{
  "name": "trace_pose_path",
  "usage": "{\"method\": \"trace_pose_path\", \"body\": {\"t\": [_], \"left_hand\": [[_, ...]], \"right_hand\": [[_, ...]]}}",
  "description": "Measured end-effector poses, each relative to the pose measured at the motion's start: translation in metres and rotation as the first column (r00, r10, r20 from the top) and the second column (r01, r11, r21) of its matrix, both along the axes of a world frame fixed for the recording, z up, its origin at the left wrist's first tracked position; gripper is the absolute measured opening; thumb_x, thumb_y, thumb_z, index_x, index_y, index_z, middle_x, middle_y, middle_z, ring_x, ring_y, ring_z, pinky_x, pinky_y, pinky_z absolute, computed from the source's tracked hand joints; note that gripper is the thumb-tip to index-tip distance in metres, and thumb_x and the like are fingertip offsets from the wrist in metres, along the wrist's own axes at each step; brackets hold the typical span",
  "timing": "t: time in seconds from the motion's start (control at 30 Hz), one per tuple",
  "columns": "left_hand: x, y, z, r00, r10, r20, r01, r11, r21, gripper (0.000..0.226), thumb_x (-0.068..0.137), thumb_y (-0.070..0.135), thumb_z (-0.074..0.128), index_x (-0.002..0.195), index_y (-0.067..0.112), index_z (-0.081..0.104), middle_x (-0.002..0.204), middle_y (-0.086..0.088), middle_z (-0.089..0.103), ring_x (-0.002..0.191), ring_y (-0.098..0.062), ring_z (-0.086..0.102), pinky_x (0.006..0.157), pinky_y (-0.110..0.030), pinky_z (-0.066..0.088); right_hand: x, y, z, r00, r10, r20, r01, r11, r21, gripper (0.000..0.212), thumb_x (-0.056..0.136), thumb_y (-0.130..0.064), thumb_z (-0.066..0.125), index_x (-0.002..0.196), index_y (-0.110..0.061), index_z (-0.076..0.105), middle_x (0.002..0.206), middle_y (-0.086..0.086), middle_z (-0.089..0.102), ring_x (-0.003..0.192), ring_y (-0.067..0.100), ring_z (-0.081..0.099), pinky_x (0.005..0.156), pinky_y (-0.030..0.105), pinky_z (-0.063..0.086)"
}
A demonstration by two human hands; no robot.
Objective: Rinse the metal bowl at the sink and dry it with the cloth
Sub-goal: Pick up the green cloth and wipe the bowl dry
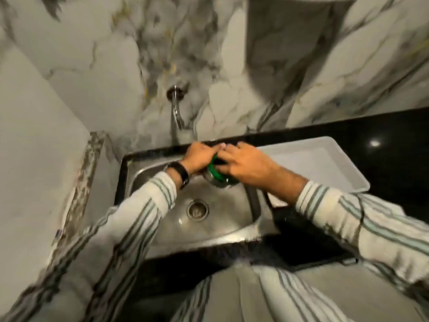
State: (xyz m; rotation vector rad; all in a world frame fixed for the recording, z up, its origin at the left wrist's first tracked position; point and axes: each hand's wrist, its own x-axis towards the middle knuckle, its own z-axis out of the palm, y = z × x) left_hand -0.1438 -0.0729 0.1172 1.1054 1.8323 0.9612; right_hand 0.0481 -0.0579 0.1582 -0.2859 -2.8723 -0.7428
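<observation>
Both hands meet over the back of the steel sink (222, 226), just below the wall tap. My left hand (199, 159) curls around the small metal bowl (219, 185); only a shiny sliver of it shows under the fingers. A green cloth (214, 171) is bunched against the bowl, and my right hand (246, 165) presses on it from the right with fingers spread over the top. Most of the bowl is hidden by hands and cloth. The view is blurred.
The curved tap (176, 110) comes out of the marble wall above the sink; no water stream is visible. A white tray (325, 163) lies on the black counter (394, 145) to the right. The drain (198, 209) sits mid-basin. A marble ledge borders the left.
</observation>
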Motion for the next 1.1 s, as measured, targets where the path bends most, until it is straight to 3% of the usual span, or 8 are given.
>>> {"method": "trace_pose_path", "body": {"t": [0.2, 0.4, 0.5, 0.63, 0.8, 0.93, 1.03, 1.1], "left_hand": [[0.003, 0.008, 0.002, 0.991, 0.069, -0.117, -0.065, 0.997, 0.039, 0.062, 0.095, 0.048, 0.080, 0.047, 0.017, 0.057, 0.036, 0.013, 0.050, 0.045, -0.005, 0.049, 0.048, -0.024, 0.039], [0.013, 0.000, -0.006, 0.986, 0.004, -0.167, 0.013, 0.995, 0.098, 0.079, 0.098, 0.043, 0.081, 0.036, 0.019, 0.039, 0.030, 0.013, 0.029, 0.029, -0.006, 0.027, 0.036, -0.013, 0.020], [0.006, 0.004, -0.007, 0.995, -0.008, -0.102, 0.009, 1.000, 0.008, 0.079, 0.096, 0.048, 0.081, 0.033, 0.018, 0.045, 0.030, 0.014, 0.036, 0.027, -0.002, 0.033, 0.036, -0.014, 0.026], [-0.003, 0.007, -0.003, 0.998, -0.057, -0.017, 0.054, 0.992, -0.117, 0.064, 0.093, 0.055, 0.082, 0.048, 0.020, 0.052, 0.034, 0.012, 0.046, 0.027, 0.000, 0.038, 0.043, -0.022, 0.033], [-0.004, 0.004, -0.001, 0.998, 0.055, 0.014, -0.054, 0.997, -0.047, 0.073, 0.094, 0.054, 0.080, 0.038, 0.018, 0.052, 0.033, 0.013, 0.043, 0.028, 0.000, 0.038, 0.045, -0.022, 0.032], [0.000, 0.010, 0.011, 0.986, 0.155, -0.062, -0.143, 0.976, 0.164, 0.077, 0.095, 0.049, 0.080, 0.040, 0.014, 0.038, 0.039, 0.008, 0.030, 0.039, -0.012, 0.029, 0.050, -0.027, 0.026], [0.003, 0.008, 0.011, 0.980, 0.155, -0.126, -0.116, 0.956, 0.271, 0.068, 0.095, 0.049, 0.079, 0.049, 0.017, 0.041, 0.051, 0.002, 0.031, 0.052, -0.017, 0.027, 0.055, -0.032, 0.026], [-0.001, 0.006, 0.009, 0.981, 0.175, -0.079, -0.145, 0.946, 0.291, 0.068, 0.097, 0.049, 0.078, 0.048, 0.016, 0.044, 0.048, 0.007, 0.032, 0.049, -0.013, 0.027, 0.054, -0.031, 0.027]], "right_hand": [[-0.005, 0.001, -0.008, 0.845, -0.534, 0.006, 0.486, 0.764, -0.425, 0.037, 0.089, -0.041, 0.068, 0.114, -0.015, 0.075, 0.113, 0.015, 0.071, 0.098, 0.040, 0.072, 0.073, 0.042, 0.058], [-0.017, -0.003, -0.012, 0.683, -0.716, 0.144, 0.102, -0.102, -0.990, 0.016, 0.070, -0.018, 0.079, 0.069, -0.008, 0.067, 0.069, 0.009, 0.062, 0.067, 0.021, 0.059, 0.065, 0.034, 0.046], [-0.003, -0.007, -0.023, 0.832, -0.546, -0.101, -0.023, 0.147, -0.989, 0.011, 0.083, 0.003, 0.075, 0.084, -0.006, 0.069, 0.082, 0.010, 0.066, 0.074, 0.020, 0.060, 0.070, 0.033, 0.048], [0.005, 0.008, -0.025, 0.995, -0.095, -0.012, 0.082, 0.907, -0.414, 0.039, 0.085, -0.025, 0.079, 0.124, -0.022, 0.073, 0.121, 0.008, 0.063, 0.104, 0.028, 0.065, 0.078, 0.041, 0.058], [-0.009, 0.015, -0.012, 0.987, -0.161, 0.002, 0.161, 0.986, -0.045, 0.041, 0.089, -0.019, 0.067, 0.130, -0.011, 0.070, 0.118, 0.017, 0.066, 0.092, 0.036, 0.067, 0.063, 0.043, 0.057], [-0.027, 0.016, -0.001, 0.773, -0.631, 0.065, 0.559, 0.630, -0.539, 0.036, 0.092, -0.041, 0.067, 0.109, -0.009, 0.072, 0.109, 0.016, 0.071, 0.096, 0.040, 0.073, 0.071, 0.040, 0.053], [-0.038, 0.016, 0.007, 0.651, -0.725, 0.227, 0.214, -0.112, -0.970, 0.022, 0.067, -0.033, 0.076, 0.076, -0.014, 0.073, 0.074, 0.014, 0.067, 0.073, 0.030, 0.065, 0.065, 0.039, 0.050], [-0.039, 0.016, 0.000, 0.654, -0.735, 0.177, -0.040, -0.267, -0.963, 0.017, 0.058, -0.026, 0.072, 0.067, -0.013, 0.069, 0.068, 0.012, 0.060, 0.069, 0.026, 0.057, 0.063, 0.038, 0.044]]}}
